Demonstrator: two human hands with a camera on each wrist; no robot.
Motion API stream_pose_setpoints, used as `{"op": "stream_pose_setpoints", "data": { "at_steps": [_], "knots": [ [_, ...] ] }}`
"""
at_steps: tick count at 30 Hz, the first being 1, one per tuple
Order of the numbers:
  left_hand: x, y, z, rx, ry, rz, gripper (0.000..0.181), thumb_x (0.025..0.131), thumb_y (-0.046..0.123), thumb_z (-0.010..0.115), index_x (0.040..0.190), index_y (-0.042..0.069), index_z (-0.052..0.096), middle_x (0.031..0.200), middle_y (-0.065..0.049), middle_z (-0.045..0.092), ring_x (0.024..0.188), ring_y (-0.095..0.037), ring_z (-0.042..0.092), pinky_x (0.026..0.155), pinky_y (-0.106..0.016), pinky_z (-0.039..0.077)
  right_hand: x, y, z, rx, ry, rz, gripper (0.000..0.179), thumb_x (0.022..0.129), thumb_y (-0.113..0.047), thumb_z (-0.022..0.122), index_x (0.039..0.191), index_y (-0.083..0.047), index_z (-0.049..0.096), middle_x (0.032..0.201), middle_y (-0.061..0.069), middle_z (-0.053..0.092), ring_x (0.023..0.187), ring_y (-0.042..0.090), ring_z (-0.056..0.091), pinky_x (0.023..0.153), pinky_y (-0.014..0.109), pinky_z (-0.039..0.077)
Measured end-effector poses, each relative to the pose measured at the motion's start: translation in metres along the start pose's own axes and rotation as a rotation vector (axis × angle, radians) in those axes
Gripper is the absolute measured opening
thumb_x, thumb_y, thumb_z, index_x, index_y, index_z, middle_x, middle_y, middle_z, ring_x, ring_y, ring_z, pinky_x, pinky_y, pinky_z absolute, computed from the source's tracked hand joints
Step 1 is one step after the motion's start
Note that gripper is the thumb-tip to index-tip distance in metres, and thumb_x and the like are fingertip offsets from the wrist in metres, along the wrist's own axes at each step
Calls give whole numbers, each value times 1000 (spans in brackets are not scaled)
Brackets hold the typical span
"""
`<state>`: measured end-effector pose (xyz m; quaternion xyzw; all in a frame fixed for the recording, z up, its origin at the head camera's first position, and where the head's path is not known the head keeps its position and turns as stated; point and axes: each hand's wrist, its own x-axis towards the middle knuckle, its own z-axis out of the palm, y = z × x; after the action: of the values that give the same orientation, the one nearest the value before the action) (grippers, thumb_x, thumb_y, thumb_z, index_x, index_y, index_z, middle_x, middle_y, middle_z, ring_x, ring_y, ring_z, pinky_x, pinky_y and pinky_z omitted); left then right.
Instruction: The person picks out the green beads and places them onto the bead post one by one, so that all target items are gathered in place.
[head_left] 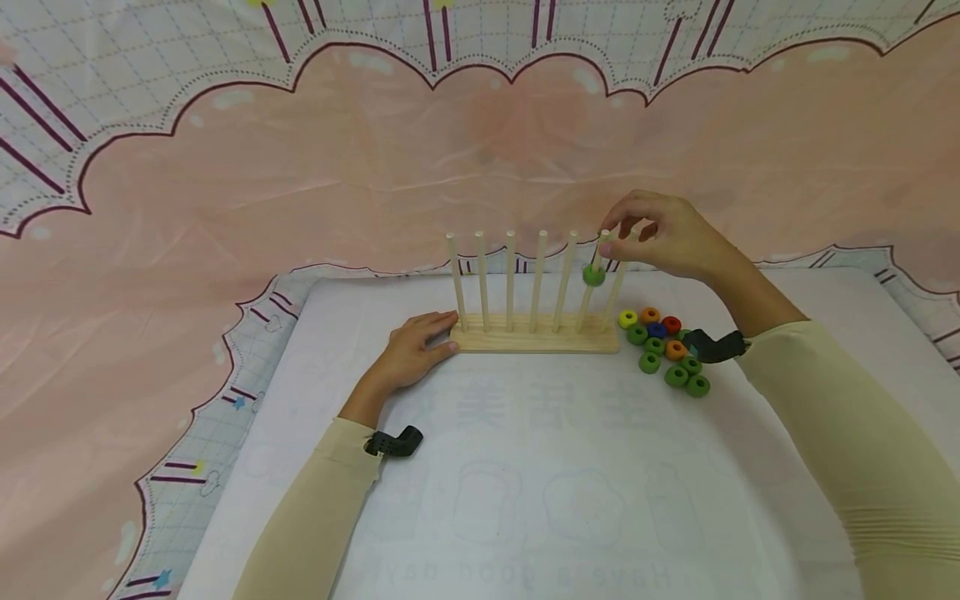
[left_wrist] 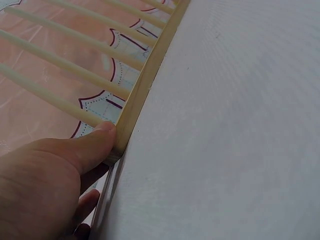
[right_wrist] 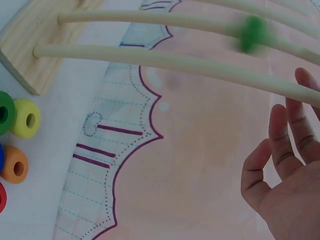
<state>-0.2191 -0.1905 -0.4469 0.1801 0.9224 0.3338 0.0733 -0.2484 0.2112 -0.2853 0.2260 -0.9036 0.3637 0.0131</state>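
A wooden peg stand (head_left: pixel 534 340) with several upright pegs sits at the back of the white table. My left hand (head_left: pixel 415 350) holds the left end of its base; in the left wrist view the thumb (left_wrist: pixel 104 135) lies on the base's corner. A green bead (head_left: pixel 593 275) is around the second peg from the right, partway down, and looks blurred in the right wrist view. My right hand (head_left: pixel 663 233) is at the top of that peg, above the bead and apart from it, with loosely bent fingers (right_wrist: pixel 285 145).
Right of the stand lies a loose group of beads: several green ones (head_left: pixel 649 362), a yellow one (head_left: pixel 627 319), orange ones (head_left: pixel 676 350), a red one (head_left: pixel 671 325) and a blue one (head_left: pixel 656 331). Behind the table (head_left: pixel 525 483) hangs a pink patterned cloth (head_left: pixel 375 175).
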Motion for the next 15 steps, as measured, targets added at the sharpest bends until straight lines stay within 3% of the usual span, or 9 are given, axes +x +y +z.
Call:
{"op": "stream_pose_setpoints", "data": {
  "at_steps": [8, 15],
  "knots": [
    [0, -2, 0, 13, 6, 8, 60, 101, 34, 65, 155, 16, 46, 162, -9, 43, 154, -34, 28, 120, -64, 15, -3, 0, -2, -23, -2, 1, 32, 93, -37, 75, 114, -13, 69, 117, 4, 60, 106, 20, 50, 93, 44, 44],
    [1, -3, 0, 6, 0, 0, 60, 101, 35, 64, 155, 17, 46, 162, -7, 42, 154, -33, 27, 121, -63, 15, -11, 7, -7, -71, -16, -6, 28, 94, -34, 74, 114, -15, 70, 115, 1, 65, 104, 16, 52, 89, 34, 46]
  ]
}}
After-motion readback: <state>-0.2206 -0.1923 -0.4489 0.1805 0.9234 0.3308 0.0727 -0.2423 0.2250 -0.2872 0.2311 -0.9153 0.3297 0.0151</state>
